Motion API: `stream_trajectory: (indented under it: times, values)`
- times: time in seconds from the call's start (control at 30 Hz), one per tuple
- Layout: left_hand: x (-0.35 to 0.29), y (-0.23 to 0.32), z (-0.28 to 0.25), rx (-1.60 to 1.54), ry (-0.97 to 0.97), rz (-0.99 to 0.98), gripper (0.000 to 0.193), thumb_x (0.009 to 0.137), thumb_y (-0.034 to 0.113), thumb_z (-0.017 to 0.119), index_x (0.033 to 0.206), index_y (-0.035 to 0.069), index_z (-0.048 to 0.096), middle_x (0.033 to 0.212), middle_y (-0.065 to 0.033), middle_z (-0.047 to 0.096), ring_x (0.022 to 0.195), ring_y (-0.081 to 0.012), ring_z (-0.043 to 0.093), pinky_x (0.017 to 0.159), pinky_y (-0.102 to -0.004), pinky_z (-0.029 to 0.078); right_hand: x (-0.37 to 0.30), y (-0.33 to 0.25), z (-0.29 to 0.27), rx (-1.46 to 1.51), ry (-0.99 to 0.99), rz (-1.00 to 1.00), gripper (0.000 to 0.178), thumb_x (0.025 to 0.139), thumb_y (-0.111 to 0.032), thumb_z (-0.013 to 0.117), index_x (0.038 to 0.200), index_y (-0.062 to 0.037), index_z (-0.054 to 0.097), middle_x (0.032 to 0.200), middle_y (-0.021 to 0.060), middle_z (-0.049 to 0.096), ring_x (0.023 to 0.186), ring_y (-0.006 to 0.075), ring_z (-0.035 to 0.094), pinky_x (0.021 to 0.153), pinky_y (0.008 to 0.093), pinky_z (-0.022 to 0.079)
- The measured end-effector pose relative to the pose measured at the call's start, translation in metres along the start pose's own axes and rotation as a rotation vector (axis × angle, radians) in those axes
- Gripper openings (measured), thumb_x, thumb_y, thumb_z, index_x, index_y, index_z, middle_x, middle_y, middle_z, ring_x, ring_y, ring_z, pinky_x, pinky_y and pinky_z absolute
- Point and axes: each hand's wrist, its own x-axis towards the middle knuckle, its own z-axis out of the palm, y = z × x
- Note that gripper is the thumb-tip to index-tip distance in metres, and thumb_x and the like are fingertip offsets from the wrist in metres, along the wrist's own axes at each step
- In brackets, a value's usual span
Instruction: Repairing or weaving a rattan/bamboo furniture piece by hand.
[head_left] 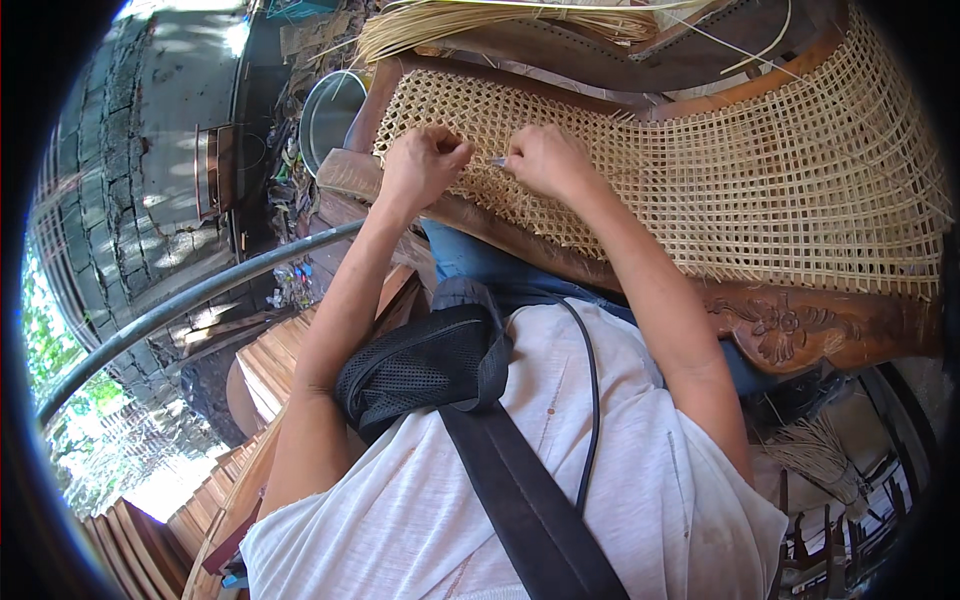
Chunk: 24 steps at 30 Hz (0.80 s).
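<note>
We bend over the woven cane panel (740, 190), stretched across a wooden chair frame (870, 325), both hands at the weave near the frame's left end. Our right hand (548, 160) pinches a small pale tool (497, 161) between thumb and fingers. Our left hand (428, 165) is curled, fingers bent in; we cannot tell whether it grips anything. A bundle of cane strips (510, 32) lies beyond the frame's far edge.
</note>
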Motion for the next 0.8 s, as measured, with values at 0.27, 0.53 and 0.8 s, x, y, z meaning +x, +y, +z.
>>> stream_trajectory:
  times: [0.27,0.53,0.8]
  values:
    - [0.000,-0.005,0.000,-0.016,0.030,-0.004,0.023,0.077,0.024,0.067,0.082,0.003,0.074,0.072,-0.0185,0.069,0.069,-0.0330,0.069,0.070,-0.0398,0.055,0.015,-0.016,0.013,-0.160,-0.054,0.002,0.019,0.076,-0.006,0.059,0.090,0.0008,0.071,0.086,0.0214,0.071,0.082,0.0312,0.071,0.075,0.0433,0.057]
    - [0.008,0.008,0.009,0.312,-0.111,-0.011,0.028,0.080,0.036,0.070,0.088,0.010,0.076,0.086,-0.0166,0.072,0.083,-0.0326,0.070,0.076,-0.0425,0.055,0.019,-0.008,0.006,-0.049,-0.077,0.048,0.016,0.077,-0.013,0.065,0.086,-0.0029,0.072,0.087,0.0167,0.072,0.085,0.0301,0.071,0.080,0.0445,0.055]
    - [0.000,0.016,0.025,0.442,-0.004,0.007,0.024,0.076,0.033,0.067,0.084,0.012,0.076,0.077,-0.0183,0.070,0.077,-0.0346,0.069,0.073,-0.0430,0.055,0.025,0.007,0.001,-0.026,-0.152,0.148,0.038,0.083,-0.044,0.074,0.080,-0.0061,0.071,0.083,0.0102,0.072,0.075,0.0252,0.068,0.071,0.0434,0.053]
